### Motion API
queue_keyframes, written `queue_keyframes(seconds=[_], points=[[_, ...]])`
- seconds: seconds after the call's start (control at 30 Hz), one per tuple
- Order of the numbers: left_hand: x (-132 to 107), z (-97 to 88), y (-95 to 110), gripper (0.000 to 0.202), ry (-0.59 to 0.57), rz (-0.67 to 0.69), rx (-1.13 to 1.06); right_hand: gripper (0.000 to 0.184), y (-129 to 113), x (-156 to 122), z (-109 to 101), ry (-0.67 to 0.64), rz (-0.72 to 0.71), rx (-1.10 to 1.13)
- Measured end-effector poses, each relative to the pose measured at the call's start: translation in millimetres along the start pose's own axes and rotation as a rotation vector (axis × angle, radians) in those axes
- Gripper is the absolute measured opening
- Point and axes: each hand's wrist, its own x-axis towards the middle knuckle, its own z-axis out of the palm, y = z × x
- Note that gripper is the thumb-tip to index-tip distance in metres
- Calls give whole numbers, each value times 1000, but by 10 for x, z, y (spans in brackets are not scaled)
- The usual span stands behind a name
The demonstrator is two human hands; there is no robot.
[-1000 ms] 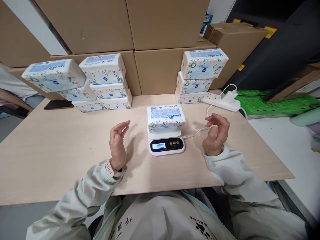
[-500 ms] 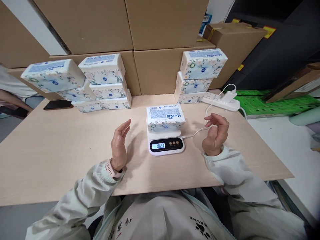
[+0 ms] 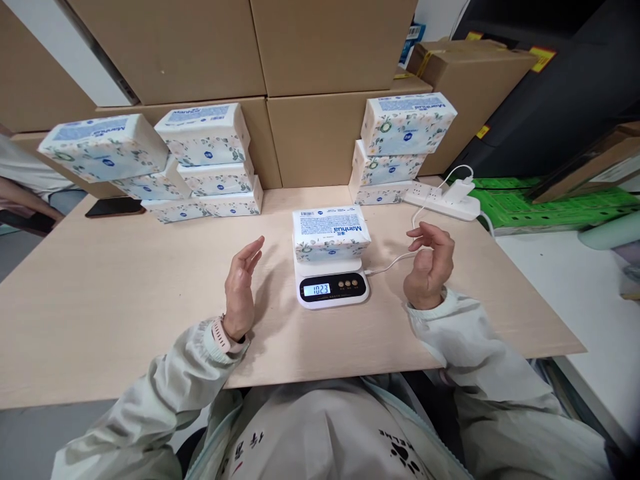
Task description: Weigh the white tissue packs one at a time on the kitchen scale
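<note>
Left hand shifted slightly toward tissue pack.
Long axis laid along near edge of table; fingers of left and right hand held loosely apart.

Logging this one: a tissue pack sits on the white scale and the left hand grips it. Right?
Not quite: the head view shows the left hand empty and apart from the tissue pack, which does sit on the white scale.
</note>
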Motion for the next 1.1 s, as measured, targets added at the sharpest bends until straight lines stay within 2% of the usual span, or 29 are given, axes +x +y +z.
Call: queue_keyframes(seconds=[0.2, 0.5, 0.73, 0.83, 1.0, 1.1], points=[[-15, -1, 5, 59, -92, -19, 12, 57, -96, 64, -16, -178, 12, -131], [-20, -14, -48, 60, -161, 5, -27, 60, -97, 80, -6, -204, 9, -96], [107, 53, -65, 68, -335, -235, -56, 60, -90, 66, 36, -464, 189, -6], [217, 68, -126, 65, -338, -280, -57, 62, -54, 64, 57, -531, 238, 17], [400, 172, -193, 53, -275, -251, -53, 64, -69, 90, 125, -584, 288, 16], [465, 351, -103, 47, -330, -164, -72, 69, -167, 117, 166, -651, 270, 10]])
